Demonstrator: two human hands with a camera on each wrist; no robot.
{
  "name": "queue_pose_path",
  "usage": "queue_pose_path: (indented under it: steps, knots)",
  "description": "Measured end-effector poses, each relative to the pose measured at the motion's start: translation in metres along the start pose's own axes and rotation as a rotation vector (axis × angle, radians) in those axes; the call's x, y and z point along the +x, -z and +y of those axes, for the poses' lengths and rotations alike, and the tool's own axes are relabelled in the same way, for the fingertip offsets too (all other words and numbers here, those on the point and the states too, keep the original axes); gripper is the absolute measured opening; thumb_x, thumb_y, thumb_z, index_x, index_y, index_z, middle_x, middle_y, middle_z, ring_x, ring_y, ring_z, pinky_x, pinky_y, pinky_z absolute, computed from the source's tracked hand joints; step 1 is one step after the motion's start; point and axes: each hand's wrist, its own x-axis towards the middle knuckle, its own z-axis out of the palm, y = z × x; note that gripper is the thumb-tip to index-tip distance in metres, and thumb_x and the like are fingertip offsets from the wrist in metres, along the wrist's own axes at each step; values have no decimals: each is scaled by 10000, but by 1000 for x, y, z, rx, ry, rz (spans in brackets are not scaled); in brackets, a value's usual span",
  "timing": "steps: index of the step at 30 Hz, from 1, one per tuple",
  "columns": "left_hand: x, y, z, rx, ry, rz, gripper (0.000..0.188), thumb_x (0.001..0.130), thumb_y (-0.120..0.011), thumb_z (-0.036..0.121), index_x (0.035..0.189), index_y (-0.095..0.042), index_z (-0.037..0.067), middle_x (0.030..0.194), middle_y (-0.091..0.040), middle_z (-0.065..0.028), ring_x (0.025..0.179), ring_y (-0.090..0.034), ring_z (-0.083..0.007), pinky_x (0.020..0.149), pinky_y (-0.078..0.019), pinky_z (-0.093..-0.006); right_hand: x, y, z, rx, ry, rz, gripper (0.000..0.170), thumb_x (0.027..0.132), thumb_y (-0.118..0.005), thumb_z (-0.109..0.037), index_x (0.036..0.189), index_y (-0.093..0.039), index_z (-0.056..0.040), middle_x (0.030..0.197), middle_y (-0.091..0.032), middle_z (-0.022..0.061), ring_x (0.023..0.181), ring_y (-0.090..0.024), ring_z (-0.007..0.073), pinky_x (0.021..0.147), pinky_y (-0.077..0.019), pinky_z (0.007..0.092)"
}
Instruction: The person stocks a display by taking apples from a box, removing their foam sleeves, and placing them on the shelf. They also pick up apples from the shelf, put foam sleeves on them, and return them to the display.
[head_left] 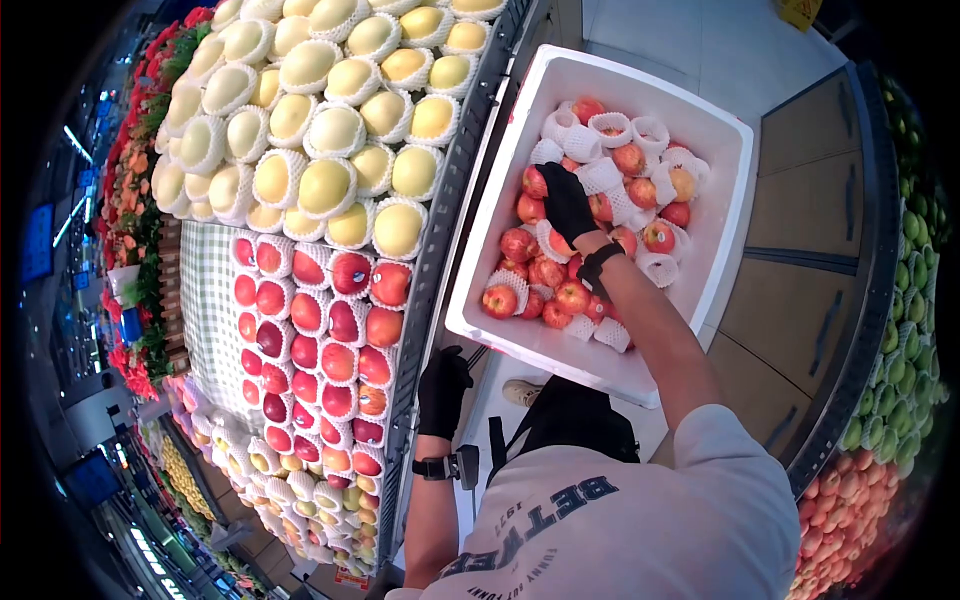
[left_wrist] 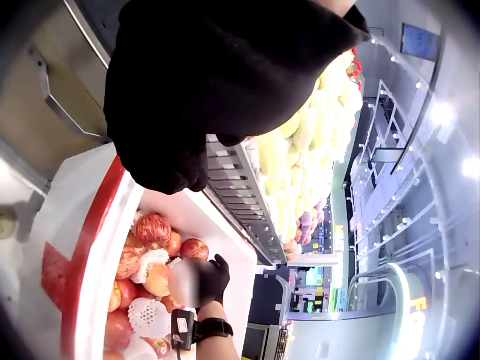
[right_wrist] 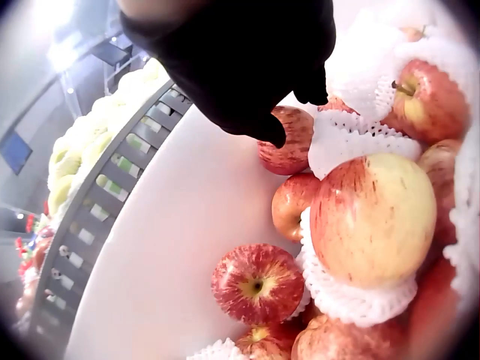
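My black-gloved right hand [head_left: 567, 203] reaches into a white foam box [head_left: 738, 200] of red apples, some in white foam nets. In the right wrist view, thumb and fingers of the right hand [right_wrist: 247, 67] lie around a red apple [right_wrist: 291, 154] by the box wall. A yellow-red apple [right_wrist: 375, 217] rests lower in a net. My gloved left hand [head_left: 443, 392] is outside the box, beside the display's edge, its fingers loosely bent with nothing visible in them. In the left wrist view the left hand [left_wrist: 202, 90] looms close, above the box's red-taped rim [left_wrist: 94, 232].
Left of the box stands a sloped fruit display with a dark slatted edge [head_left: 425, 225], holding netted yellow fruit [head_left: 327, 185] and rows of red apples [head_left: 340, 320]. A checkered cloth [head_left: 208, 290] shows beside them. Cabinets [head_left: 800, 210] and green fruit [head_left: 905, 370] are at the right.
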Motion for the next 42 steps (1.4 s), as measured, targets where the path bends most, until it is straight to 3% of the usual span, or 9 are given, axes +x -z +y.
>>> queue_pose_path:
  steps: [14,16,18,20,22,27,34,36,42]
  knots:
    - [-37,86,-7,-116,-161,-238,321,913,-480,169,1156,-516,-38,743,-527,-41,670,-543,-160,682,-486,-309,-95,84,-41,158,-351,-393,277,890,-579,-261,816,-680,-14,794,-677,130,707,-647,243,664,-498,346]
    - [-39,108,-7,-153,-204,-228,254,899,-506,73,1125,-543,-36,748,-527,-35,695,-564,-165,746,-527,-346,-118,119,-52,-148,16,-331,195,919,-521,-185,882,-666,-61,757,-667,110,624,-622,271,606,-489,359]
    - [-43,129,-3,210,-432,-195,282,833,-599,-11,1113,-566,-23,737,-535,-38,681,-569,-164,722,-528,-323,-146,139,-57,-443,26,-414,224,897,-516,-223,811,-643,-60,747,-641,142,682,-629,292,613,-482,402]
    - [-52,149,-3,552,-676,-64,292,739,-690,-60,996,-559,-13,728,-539,-36,647,-537,-151,671,-504,-292,-168,161,-75,-284,-206,-418,200,889,-511,-197,827,-647,-64,750,-632,158,711,-629,301,623,-482,405]
    - [-77,165,10,885,-812,11,264,719,-708,-59,909,-531,-9,715,-525,-29,643,-516,-145,643,-488,-291,-205,161,-57,-444,50,-270,165,858,-527,-171,823,-646,-62,735,-625,165,698,-628,317,609,-482,416]
    - [-87,215,-12,-357,-318,-321,237,989,-395,144,754,-410,115,660,-335,16,590,-395,-139,632,-428,-318,-259,172,-99,-536,21,-230,82,799,-559,-123,788,-614,-63,704,-612,168,657,-627,333,581,-489,434]
    - [-119,253,-29,-462,-185,-332,261,976,-459,269,747,-446,144,620,-329,43,536,-363,-109,561,-350,-274,-248,153,-151,-382,-48,-322,156,840,-500,-134,717,-575,-73,669,-605,152,633,-617,300,551,-459,413]
    - [-131,250,-25,-452,-189,-258,289,975,-448,243,697,-404,178,594,-280,74,494,-283,-70,482,-239,-234,-235,130,-151,-464,184,-294,79,817,-527,-92,753,-571,-76,649,-593,149,613,-616,290,531,-450,402]
    - [-151,265,-26,-427,-311,-171,315,964,-449,246,666,-374,177,577,-296,67,481,-289,-64,459,-232,-229,-185,76,-194,-571,361,-340,45,738,-610,-89,716,-574,-76,655,-608,142,633,-627,313,550,-474,421]
